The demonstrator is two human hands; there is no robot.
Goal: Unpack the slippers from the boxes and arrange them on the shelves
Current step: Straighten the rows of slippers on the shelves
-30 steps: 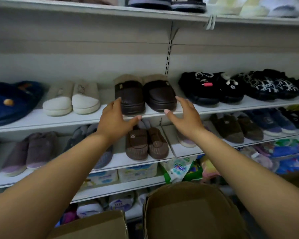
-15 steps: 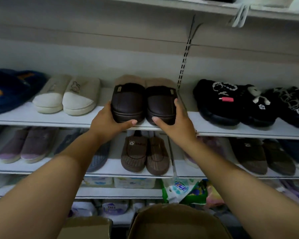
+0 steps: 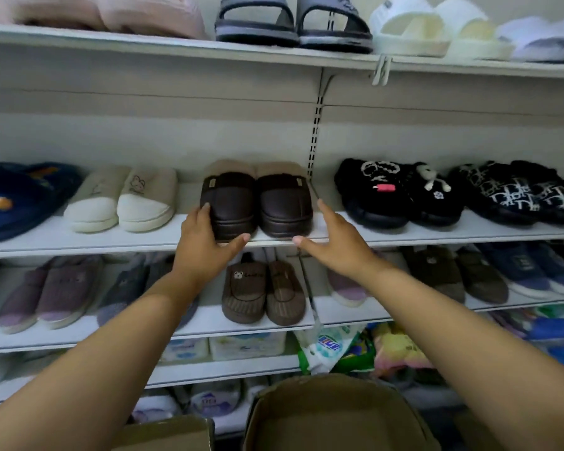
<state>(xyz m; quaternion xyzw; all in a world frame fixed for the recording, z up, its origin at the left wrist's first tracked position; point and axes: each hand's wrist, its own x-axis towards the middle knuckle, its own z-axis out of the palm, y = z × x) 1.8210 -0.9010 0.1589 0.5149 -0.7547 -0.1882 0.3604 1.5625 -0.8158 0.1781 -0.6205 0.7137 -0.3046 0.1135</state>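
Our left hand (image 3: 205, 252) hides part of the left toe of the brown slippers (image 3: 284, 206), which sit side by side at the front of the middle shelf (image 3: 437, 236). The cardboard box (image 3: 332, 415) below is cut off at the bottom edge. Our left fingers lie flat along the pair's side, thumb under the toe. Our right hand (image 3: 336, 249) is spread, fingers straight, just beside the other side, and we cannot tell whether it touches

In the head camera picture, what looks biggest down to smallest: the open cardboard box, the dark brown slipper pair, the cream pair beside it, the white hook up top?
1. open cardboard box, though nearest the camera
2. dark brown slipper pair and cream pair: alike, not ranked
3. white hook
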